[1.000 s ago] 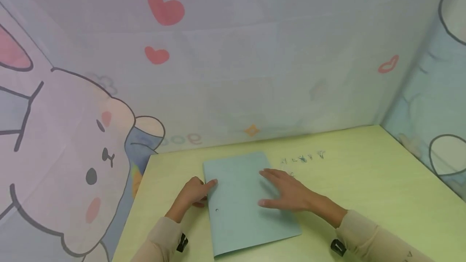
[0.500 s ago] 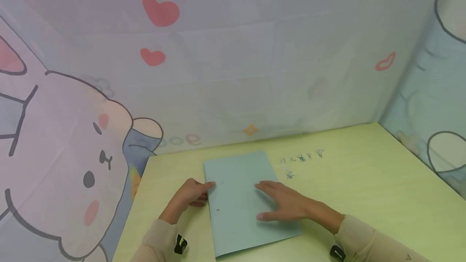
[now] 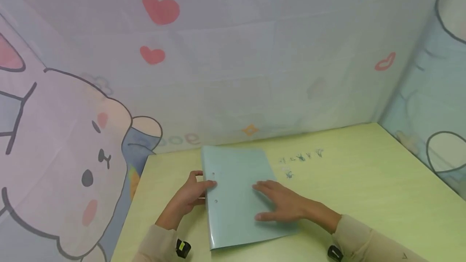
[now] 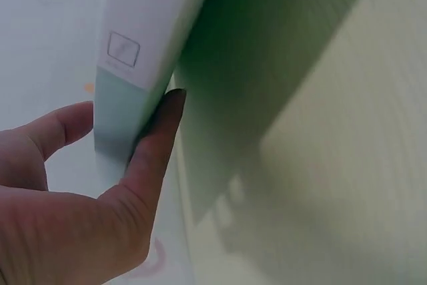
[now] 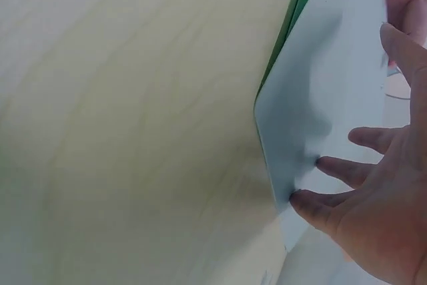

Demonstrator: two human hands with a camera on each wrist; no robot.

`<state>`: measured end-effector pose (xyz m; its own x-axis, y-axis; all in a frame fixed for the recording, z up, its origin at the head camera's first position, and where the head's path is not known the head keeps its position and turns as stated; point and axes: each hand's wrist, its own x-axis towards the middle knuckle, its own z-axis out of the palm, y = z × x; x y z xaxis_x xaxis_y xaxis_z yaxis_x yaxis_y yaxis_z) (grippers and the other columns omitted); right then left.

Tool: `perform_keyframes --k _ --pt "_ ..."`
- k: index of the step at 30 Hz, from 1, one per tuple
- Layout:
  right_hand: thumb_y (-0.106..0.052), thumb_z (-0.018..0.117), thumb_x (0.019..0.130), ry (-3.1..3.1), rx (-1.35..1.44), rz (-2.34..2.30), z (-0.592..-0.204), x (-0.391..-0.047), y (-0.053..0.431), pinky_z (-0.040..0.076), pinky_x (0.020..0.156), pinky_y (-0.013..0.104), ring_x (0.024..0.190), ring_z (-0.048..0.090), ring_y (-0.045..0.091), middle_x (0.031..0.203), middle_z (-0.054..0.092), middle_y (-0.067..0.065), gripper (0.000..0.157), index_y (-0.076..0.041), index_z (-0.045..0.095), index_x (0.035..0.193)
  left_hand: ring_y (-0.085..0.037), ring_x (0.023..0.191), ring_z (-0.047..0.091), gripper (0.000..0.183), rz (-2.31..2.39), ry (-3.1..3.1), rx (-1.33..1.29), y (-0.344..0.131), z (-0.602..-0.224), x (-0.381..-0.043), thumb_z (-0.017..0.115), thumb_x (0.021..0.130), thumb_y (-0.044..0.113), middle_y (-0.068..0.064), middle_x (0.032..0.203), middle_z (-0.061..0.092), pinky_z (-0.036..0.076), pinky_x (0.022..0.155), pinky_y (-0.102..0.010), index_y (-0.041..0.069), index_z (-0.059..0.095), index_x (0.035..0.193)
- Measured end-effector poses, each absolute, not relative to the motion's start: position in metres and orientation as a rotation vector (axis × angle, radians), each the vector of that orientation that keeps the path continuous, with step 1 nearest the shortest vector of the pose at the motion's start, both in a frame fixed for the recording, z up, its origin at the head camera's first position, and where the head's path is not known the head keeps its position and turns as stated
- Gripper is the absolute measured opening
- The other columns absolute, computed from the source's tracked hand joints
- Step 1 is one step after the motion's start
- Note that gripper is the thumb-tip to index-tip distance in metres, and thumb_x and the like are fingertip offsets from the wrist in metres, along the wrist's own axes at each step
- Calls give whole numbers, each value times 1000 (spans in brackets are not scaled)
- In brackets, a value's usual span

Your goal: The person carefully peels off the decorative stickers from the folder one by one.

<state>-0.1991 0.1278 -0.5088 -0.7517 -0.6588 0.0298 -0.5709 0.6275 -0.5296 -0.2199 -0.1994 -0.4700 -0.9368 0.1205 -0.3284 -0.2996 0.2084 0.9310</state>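
Note:
A light blue-green ring binder [image 3: 236, 160] lies on the table, its left, spine edge raised a little. My left hand [image 3: 186, 198] grips that edge, thumb on the cover and fingers underneath. In the left wrist view the spine [image 4: 137, 38] carries a white label with dark print and a small square. My right hand [image 3: 282, 202] is over the right half of the cover, fingers spread, and in the right wrist view the fingertips [image 5: 303, 198] touch the cover. The binder's green inside shows along its open side.
The pale yellow-green table [image 3: 364, 185] extends to the right, with small blue plant prints [image 3: 301, 157] beyond the binder. A printed cloth [image 3: 233, 59] with hearts and a rabbit hangs behind and at the left. Another cloth wall stands at the right.
My left hand has lifted the binder's spine edge, tilting the cover, and the binder has shifted slightly left. My right hand has come down a little toward me on the cover.

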Motion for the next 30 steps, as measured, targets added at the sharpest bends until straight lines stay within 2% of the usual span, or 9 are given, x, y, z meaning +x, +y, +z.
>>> perform_keyframes --k 6,10,16,23,25,30 --pt "-70 66 95 2681 -1024 -831 -507 -205 128 27 123 61 156 29 43 169 34 18 96 -9 40 164 -33 107 72 77 1807 2139 -94 -191 -457 -215 71 102 17 -27 149 54 61 84 -48 5 21 160" --pt "-68 66 96 2673 -1034 -869 -505 -208 128 28 123 61 157 28 41 171 31 17 95 -10 37 165 -36 112 71 74 1862 2136 -18 -183 -441 -211 72 102 16 -24 150 55 61 84 -51 6 28 161" --pt "-58 69 99 2597 -1042 -1047 -495 -208 122 25 125 58 159 24 38 174 26 13 93 -10 30 168 -36 115 70 72 1895 2186 100 -177 -404 -204 70 103 17 -21 149 57 61 84 -52 16 31 163" --pt "-42 72 102 2425 -938 -1398 -471 -202 114 37 120 56 158 28 32 175 23 3 87 -19 24 171 -38 114 72 78 1897 2220 233 -166 -364 -197 71 103 17 -18 152 55 63 84 -52 25 29 168" --pt "-38 71 104 2376 -925 -1468 -464 -200 113 37 120 56 158 29 32 176 22 2 84 -21 22 171 -38 114 72 79 1888 2229 274 -164 -355 -194 72 103 17 -16 153 54 63 84 -52 28 29 168" --pt "-30 63 109 2203 -943 -1671 -449 -197 113 35 120 57 158 27 37 176 20 6 77 -19 19 171 -37 115 72 80 1831 2291 382 -152 -333 -180 76 101 23 -6 153 55 63 84 -51 42 33 164"
